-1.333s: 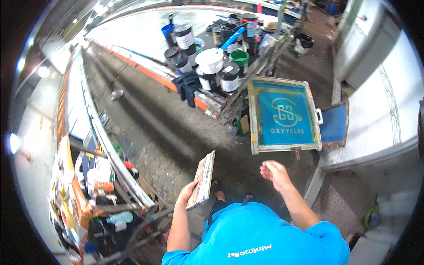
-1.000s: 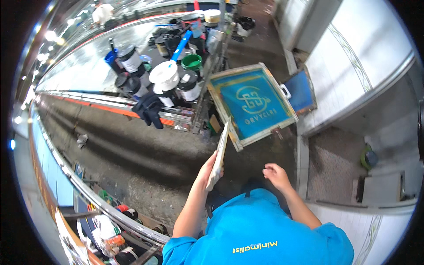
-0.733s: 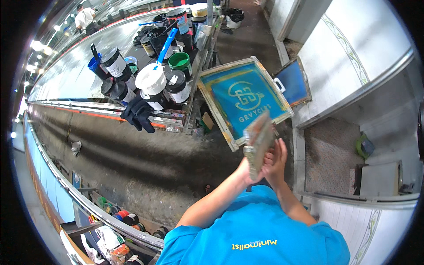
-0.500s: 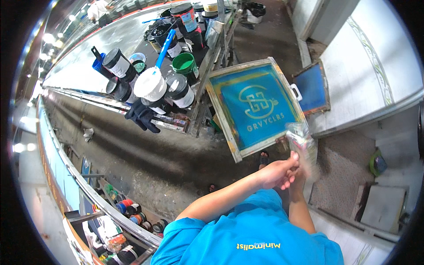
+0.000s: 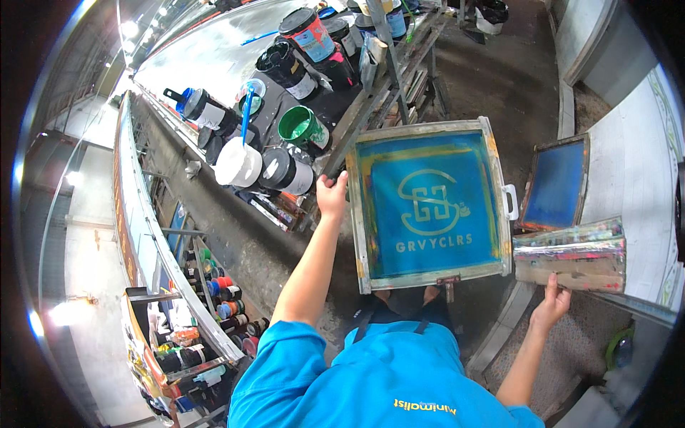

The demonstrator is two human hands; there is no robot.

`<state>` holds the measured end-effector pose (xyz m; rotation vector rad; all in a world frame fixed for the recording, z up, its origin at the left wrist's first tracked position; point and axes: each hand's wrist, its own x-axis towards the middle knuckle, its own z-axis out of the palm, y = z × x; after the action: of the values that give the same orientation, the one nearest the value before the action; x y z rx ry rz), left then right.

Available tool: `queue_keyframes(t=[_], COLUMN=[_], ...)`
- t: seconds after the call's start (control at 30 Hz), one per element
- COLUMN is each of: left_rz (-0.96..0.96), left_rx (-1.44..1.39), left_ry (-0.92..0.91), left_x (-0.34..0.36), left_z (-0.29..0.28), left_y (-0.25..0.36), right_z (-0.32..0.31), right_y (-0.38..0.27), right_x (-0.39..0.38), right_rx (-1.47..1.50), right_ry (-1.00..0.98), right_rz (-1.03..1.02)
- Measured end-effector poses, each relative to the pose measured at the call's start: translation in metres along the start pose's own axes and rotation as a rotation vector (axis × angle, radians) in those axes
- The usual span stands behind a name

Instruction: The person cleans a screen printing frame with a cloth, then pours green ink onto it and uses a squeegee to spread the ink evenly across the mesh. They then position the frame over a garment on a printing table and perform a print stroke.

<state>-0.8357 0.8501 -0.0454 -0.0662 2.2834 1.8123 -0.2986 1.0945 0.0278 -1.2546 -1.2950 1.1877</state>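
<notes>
In front of me rests a screen-printing frame [image 5: 382, 207], its wooden rim stained and its blue mesh bearing a pale design. At its lower right, a wide paint-smeared squeegee [image 5: 571, 267] is held by its lower edge in my right hand [image 5: 551, 303], the thumb over the near face. My left hand [image 5: 332, 196] is just beside the frame's left rim, thumb and forefinger apart, and nothing shows between them; whether it touches the rim, I cannot tell. Nearest to that hand are a black lidded ink tub [image 5: 287, 173] and an open green ink tub [image 5: 303, 128].
A white tub [image 5: 238, 162] with a blue-handled tool stands among several ink tubs on the table. A second blue screen [image 5: 555, 184] leans against the wall at right. Shelves with small ink bottles [image 5: 227, 291] run along the lower left. A metal post [image 5: 385, 50] rises beyond the frame.
My hands were together near the frame's lower right corner and have parted. The left has moved to the frame's left side; the right has carried the squeegee outward to the right. The view has turned.
</notes>
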Motion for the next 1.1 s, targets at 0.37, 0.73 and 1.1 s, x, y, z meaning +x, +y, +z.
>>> queue_keyframes(t=[0.37,0.73,1.1], left_rz=[0.285,0.257,0.649], left_rx=[0.327,0.332,0.094], left_ry=[0.698,0.756,0.256], left_x=[0.136,0.142,0.013], left_z=[0.062,0.05,0.045], left_y=[0.001,0.015,0.073], right_z=[-0.041,-0.03,-0.022], right_y=[-0.007,-0.011,-0.038], right_x=[-0.059,-0.067,-0.061], right_rx=[-0.117,-0.095,-0.066], right_ry=[0.219,0.192,0.077], right_rz=[0.311,0.226,0.229])
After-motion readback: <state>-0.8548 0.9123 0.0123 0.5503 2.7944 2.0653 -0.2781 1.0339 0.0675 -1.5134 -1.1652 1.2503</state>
